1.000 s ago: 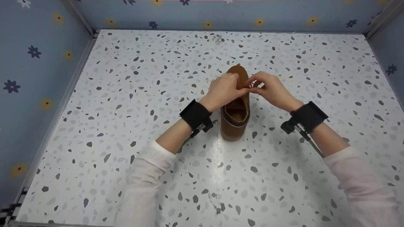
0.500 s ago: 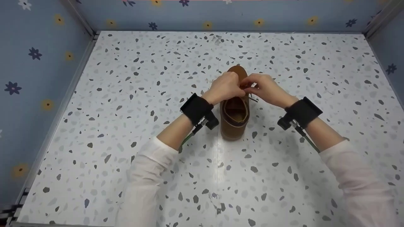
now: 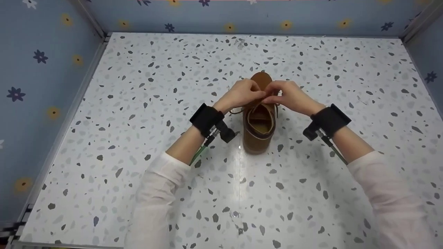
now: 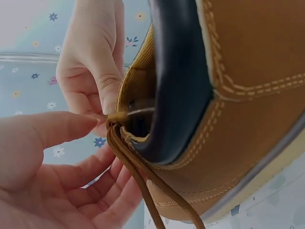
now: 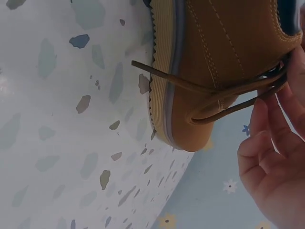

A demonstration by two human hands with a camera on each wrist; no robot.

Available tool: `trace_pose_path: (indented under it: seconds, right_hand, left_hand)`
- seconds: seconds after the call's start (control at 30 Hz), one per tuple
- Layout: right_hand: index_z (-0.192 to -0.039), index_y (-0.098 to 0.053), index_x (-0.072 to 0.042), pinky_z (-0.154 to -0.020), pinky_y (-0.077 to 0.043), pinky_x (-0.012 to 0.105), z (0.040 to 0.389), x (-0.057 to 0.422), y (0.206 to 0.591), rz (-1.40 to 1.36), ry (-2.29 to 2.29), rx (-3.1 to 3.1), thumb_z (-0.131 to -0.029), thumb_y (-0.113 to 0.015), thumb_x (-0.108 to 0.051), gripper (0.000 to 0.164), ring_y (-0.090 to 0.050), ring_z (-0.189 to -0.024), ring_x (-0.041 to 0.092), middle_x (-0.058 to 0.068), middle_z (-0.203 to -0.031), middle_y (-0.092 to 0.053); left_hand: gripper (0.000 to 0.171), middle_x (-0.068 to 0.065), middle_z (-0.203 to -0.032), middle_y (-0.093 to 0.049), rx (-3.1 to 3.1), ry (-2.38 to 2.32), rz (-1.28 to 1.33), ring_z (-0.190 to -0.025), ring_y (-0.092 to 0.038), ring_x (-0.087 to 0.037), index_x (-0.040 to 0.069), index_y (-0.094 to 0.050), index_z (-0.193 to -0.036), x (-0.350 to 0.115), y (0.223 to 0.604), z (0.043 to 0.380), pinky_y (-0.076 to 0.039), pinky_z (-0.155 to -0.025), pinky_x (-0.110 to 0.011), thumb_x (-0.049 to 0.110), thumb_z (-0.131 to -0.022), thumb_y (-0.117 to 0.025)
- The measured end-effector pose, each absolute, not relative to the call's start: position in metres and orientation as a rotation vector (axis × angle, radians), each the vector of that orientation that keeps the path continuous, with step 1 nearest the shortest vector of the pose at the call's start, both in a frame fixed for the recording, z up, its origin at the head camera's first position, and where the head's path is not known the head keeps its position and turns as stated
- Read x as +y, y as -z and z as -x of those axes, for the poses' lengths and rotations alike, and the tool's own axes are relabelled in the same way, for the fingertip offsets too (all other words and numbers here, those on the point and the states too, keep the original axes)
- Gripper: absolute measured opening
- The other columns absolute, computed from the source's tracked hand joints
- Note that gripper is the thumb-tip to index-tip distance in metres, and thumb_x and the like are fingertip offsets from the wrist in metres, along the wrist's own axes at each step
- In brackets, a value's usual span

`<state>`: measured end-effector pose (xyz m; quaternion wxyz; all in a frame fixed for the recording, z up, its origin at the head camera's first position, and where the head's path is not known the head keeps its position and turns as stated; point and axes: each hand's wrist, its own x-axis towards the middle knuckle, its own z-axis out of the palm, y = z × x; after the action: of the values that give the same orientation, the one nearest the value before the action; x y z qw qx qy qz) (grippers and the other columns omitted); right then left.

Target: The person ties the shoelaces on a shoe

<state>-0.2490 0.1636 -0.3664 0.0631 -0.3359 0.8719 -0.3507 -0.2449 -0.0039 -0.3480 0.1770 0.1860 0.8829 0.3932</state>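
A brown lace-up shoe (image 3: 258, 141) with a dark padded collar (image 4: 178, 81) stands on the surface, toe facing away. Over its laced front, both hands meet with fingertips nearly touching. My left hand (image 3: 240, 93) pinches the brown shoelace (image 4: 136, 171) near the top of the tongue; its other fingers curl loosely below. From the other side, my right hand (image 3: 294, 97) pinches the lace close to the same spot, thumb against the yellowish tongue edge (image 4: 136, 78). Lace strands hang down both sides, one tip (image 5: 138, 64) lying across the shoe's side. Fingers partly hide where the laces cross.
The shoe stands on a white speckled tabletop (image 3: 138, 138). Blue flower-patterned panels (image 3: 193, 17) border it at the back, left and right. Each wrist wears a black strap (image 3: 330, 121) with a small camera and a green cable.
The right hand has come left and in over the shoe, meeting the left hand. The left wrist has shifted slightly left. A lace strand now shows on the shoe's left side.
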Motion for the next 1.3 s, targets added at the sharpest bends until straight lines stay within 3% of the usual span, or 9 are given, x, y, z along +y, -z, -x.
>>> trace_pose_path:
  seconds: [0.17, 0.5, 0.83, 1.07, 1.3]
  right_hand:
    - [-0.073, -0.05, -0.017, -0.054, -0.032, 0.022, 0.251, 0.163, 0.372, 0.993, 1.016, 2.688, -0.062, -0.052, -0.034, 0.02, -0.042, -0.061, 0.005, -0.007, -0.067, -0.048]
    - [-0.061, -0.05, -0.016, -0.042, -0.034, 0.021, 0.241, 0.154, 0.367, 0.834, 1.021, 2.799, -0.061, -0.052, -0.037, 0.022, -0.042, -0.047, 0.005, -0.007, -0.056, -0.048]
    - [-0.068, -0.051, -0.016, -0.044, -0.034, 0.022, 0.24, 0.16, 0.37, 0.819, 1.019, 2.76, -0.062, -0.051, -0.037, 0.021, -0.043, -0.053, 0.008, -0.007, -0.064, -0.049]
    - [-0.071, -0.051, -0.018, -0.046, -0.034, 0.021, 0.238, 0.165, 0.373, 0.853, 0.99, 2.767, -0.064, -0.049, -0.037, 0.021, -0.043, -0.053, 0.008, -0.009, -0.069, -0.047]
    - [-0.077, -0.049, -0.019, -0.043, -0.035, 0.023, 0.238, 0.165, 0.373, 0.838, 0.997, 2.73, -0.065, -0.048, -0.037, 0.022, -0.043, -0.048, 0.009, -0.009, -0.073, -0.047]
  left_hand:
    - [0.03, -0.001, -0.07, -0.05, 2.429, -1.151, -0.579, -0.061, -0.044, -0.011, 0.008, -0.052, -0.075, -0.01, 0.351, 0.245, -0.034, -0.051, -0.021, 0.036, -0.063, -0.052]
    - [0.016, -0.004, -0.071, -0.051, 2.46, -1.296, -0.799, -0.063, -0.046, -0.01, 0.003, -0.053, -0.076, -0.021, 0.351, 0.238, -0.034, -0.055, -0.017, 0.009, -0.062, -0.057]
    - [0.016, -0.007, -0.073, -0.05, 2.482, -1.364, -0.884, -0.066, -0.045, -0.014, 0.001, -0.052, -0.077, -0.025, 0.355, 0.232, -0.033, -0.058, -0.018, -0.005, -0.062, -0.053]
    - [0.02, -0.006, -0.077, -0.049, 2.444, -1.371, -0.84, -0.067, -0.044, -0.016, 0.001, -0.052, -0.079, -0.031, 0.362, 0.235, -0.033, -0.057, -0.02, 0.01, -0.062, -0.056]
    - [0.022, 0.0, -0.073, -0.05, 2.416, -1.374, -0.841, -0.062, -0.045, -0.012, 0.009, -0.054, -0.076, -0.037, 0.38, 0.246, -0.035, -0.054, -0.02, 0.026, -0.063, -0.053]
